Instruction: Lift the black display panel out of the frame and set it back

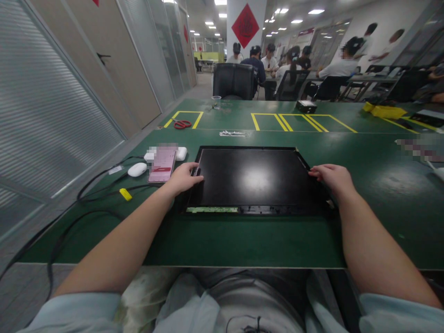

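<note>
A black LCD screen panel lies flat on the green table, glossy side up, within a thin black frame. A green circuit board strip runs along its near edge, at the left. My left hand grips the panel's left edge, its thumb reaching over the border. At the right edge, my right hand pinches the dark rim between thumb and fingers. Both hands hide short stretches of the side edges, and the fingertips below the rim are out of sight.
Left of the panel are a phone, a white mouse-shaped item, a yellow piece and black cables. Farther back lie red-handled scissors, small white strips, a clear cup and a black box. People sit beyond.
</note>
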A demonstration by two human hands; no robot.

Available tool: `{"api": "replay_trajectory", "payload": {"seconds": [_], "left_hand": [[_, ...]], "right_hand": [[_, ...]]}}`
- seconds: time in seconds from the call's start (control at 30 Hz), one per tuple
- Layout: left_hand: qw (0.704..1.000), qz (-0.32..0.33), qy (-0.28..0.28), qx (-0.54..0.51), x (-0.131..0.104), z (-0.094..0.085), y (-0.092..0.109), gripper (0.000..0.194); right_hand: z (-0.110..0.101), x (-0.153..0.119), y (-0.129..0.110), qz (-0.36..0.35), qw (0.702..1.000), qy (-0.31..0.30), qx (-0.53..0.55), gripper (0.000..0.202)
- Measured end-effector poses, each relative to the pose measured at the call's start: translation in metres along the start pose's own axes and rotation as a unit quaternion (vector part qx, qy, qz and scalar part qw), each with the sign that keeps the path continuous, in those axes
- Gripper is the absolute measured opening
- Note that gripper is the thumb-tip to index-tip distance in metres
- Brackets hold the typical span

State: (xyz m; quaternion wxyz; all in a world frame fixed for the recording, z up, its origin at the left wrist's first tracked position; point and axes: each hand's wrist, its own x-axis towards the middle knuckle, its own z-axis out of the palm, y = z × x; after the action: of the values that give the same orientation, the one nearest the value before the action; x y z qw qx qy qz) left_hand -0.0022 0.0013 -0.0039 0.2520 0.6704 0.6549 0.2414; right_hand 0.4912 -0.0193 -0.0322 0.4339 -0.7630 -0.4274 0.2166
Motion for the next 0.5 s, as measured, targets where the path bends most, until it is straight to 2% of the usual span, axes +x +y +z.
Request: {"api": "replay_trajectory", "payload": {"seconds": [0.07,0.17,0.23,0.37,0.5], "left_hand": [[1.0,-0.001,-0.01,0.01,-0.001,-0.002,0.001,0.067],[0.998,0.021,-0.034,0.043,-0.003,-0.007,0.001,0.076],[0.993,0.065,-0.064,0.07,-0.005,-0.011,-0.001,0.085],[0.971,0.151,-0.142,0.116,-0.008,-0.018,-0.005,0.114],[0.952,0.193,-0.207,0.115,-0.01,-0.022,-0.008,0.115]], "right_hand": [[-0.001,0.0,-0.001,-0.001,1.0,-0.003,-0.008,0.015],[-0.001,-0.001,-0.001,0.004,1.0,0.0,-0.023,0.016],[-0.001,-0.002,-0.002,0.003,1.0,0.003,-0.028,0.015],[-0.001,-0.005,-0.005,-0.012,0.999,0.007,-0.038,0.013],[-0.002,-0.006,-0.006,-0.008,0.998,0.016,-0.056,0.014]]}}
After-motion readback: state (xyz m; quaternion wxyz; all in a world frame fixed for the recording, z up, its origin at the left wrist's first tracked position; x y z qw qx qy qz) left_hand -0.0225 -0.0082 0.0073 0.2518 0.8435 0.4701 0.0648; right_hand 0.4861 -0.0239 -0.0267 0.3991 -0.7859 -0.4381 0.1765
